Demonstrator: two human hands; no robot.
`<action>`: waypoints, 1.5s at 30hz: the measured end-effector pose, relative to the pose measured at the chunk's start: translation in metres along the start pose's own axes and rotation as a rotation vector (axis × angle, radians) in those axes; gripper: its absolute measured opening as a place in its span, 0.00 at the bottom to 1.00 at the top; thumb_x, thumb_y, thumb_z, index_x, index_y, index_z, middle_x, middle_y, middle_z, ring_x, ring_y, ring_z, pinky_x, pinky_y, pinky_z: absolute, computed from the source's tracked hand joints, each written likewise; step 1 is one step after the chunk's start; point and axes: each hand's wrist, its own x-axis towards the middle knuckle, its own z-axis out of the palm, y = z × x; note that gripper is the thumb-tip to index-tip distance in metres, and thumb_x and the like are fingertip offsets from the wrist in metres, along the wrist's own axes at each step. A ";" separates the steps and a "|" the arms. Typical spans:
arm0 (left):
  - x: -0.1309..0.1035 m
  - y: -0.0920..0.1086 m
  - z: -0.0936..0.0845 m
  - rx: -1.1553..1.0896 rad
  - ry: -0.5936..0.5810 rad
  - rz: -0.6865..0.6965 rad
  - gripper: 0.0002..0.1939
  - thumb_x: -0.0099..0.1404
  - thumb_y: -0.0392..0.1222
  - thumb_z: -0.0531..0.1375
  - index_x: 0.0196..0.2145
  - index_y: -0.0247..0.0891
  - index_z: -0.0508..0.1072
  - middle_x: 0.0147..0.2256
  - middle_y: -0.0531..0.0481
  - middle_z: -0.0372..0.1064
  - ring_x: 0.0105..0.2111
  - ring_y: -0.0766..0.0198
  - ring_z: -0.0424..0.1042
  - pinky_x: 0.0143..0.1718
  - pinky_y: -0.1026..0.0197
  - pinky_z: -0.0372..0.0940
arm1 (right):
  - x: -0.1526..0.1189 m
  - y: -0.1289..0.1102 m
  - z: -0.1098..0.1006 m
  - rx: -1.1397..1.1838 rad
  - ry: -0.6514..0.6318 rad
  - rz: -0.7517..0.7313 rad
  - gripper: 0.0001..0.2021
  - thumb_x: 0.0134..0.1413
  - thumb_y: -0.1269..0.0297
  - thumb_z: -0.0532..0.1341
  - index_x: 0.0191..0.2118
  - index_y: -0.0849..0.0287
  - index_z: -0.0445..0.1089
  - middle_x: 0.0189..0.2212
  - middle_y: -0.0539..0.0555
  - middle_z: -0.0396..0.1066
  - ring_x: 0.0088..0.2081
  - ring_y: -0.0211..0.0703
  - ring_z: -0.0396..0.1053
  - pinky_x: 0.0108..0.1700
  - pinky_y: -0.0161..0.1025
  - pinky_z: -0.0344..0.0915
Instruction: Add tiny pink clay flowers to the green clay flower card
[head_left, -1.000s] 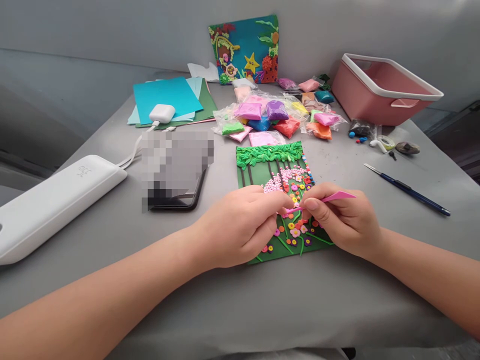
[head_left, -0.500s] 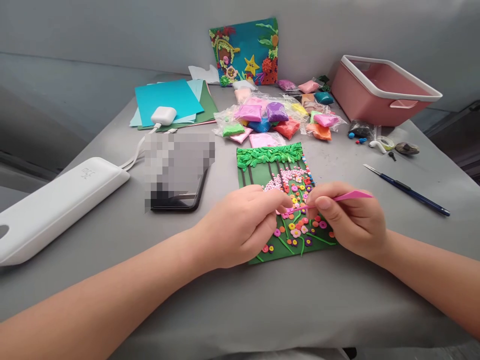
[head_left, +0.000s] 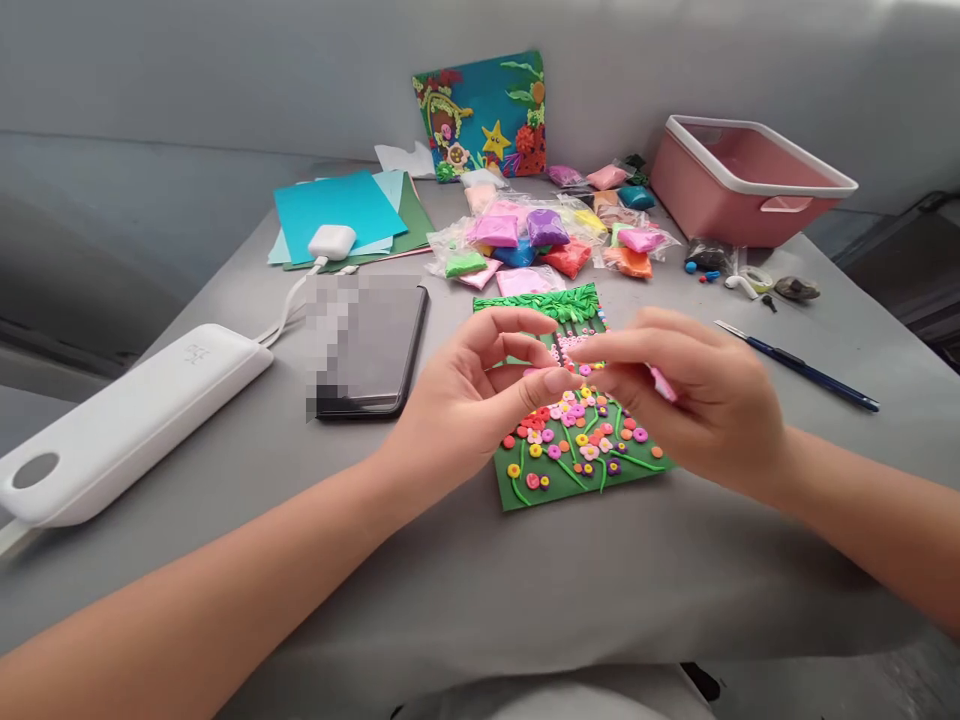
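Note:
A green clay picture with flowers, stems and a leafy top edge lies flat on the table. Above its middle, my left hand has its thumb and fingers curved toward each other at the fingertips; anything between them is too small to make out. My right hand meets it from the right, fingertips close to the left thumb. The pink tool is tucked in my right hand, mostly hidden by the fingers.
Bagged colored clay is piled behind the picture, before an underwater clay picture. A pink basket and dark blue pen-like knife are right. At left are a phone, white power bank and blue sheets.
Both hands have lifted off the lower flowers and come together at the fingertips. The pink tool has turned from lying across the picture to being tucked in my right hand.

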 end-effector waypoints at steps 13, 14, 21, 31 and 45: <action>0.002 0.001 0.001 -0.136 -0.038 -0.104 0.23 0.60 0.45 0.75 0.48 0.39 0.71 0.30 0.56 0.81 0.30 0.71 0.78 0.37 0.68 0.76 | 0.004 0.004 -0.003 -0.034 -0.061 -0.123 0.08 0.62 0.74 0.67 0.42 0.53 0.79 0.37 0.52 0.69 0.30 0.32 0.69 0.30 0.35 0.71; 0.001 0.001 0.002 -0.129 -0.047 -0.116 0.23 0.60 0.46 0.74 0.47 0.39 0.71 0.31 0.56 0.81 0.31 0.71 0.79 0.37 0.69 0.76 | 0.001 0.003 -0.004 -0.036 -0.064 -0.111 0.08 0.62 0.74 0.67 0.42 0.54 0.78 0.37 0.52 0.69 0.29 0.31 0.69 0.29 0.35 0.70; -0.001 -0.002 0.005 -0.081 -0.088 -0.118 0.22 0.60 0.44 0.75 0.46 0.38 0.71 0.31 0.56 0.80 0.32 0.72 0.78 0.33 0.73 0.74 | -0.006 -0.002 -0.004 -0.118 -0.064 -0.124 0.07 0.61 0.75 0.67 0.42 0.56 0.75 0.36 0.54 0.72 0.34 0.35 0.73 0.35 0.35 0.74; -0.001 -0.003 0.005 -0.104 -0.090 -0.120 0.14 0.65 0.43 0.71 0.46 0.39 0.73 0.34 0.56 0.81 0.34 0.70 0.80 0.39 0.69 0.77 | -0.010 0.005 -0.001 -0.060 -0.039 -0.083 0.09 0.66 0.77 0.61 0.46 0.58 0.76 0.37 0.56 0.74 0.37 0.36 0.75 0.39 0.35 0.75; -0.003 -0.002 0.006 -0.024 -0.054 -0.124 0.10 0.64 0.44 0.71 0.42 0.39 0.81 0.33 0.52 0.79 0.32 0.66 0.78 0.38 0.64 0.75 | -0.005 0.005 -0.007 -0.026 0.150 0.042 0.06 0.65 0.72 0.64 0.40 0.53 0.75 0.33 0.51 0.74 0.31 0.36 0.70 0.33 0.38 0.70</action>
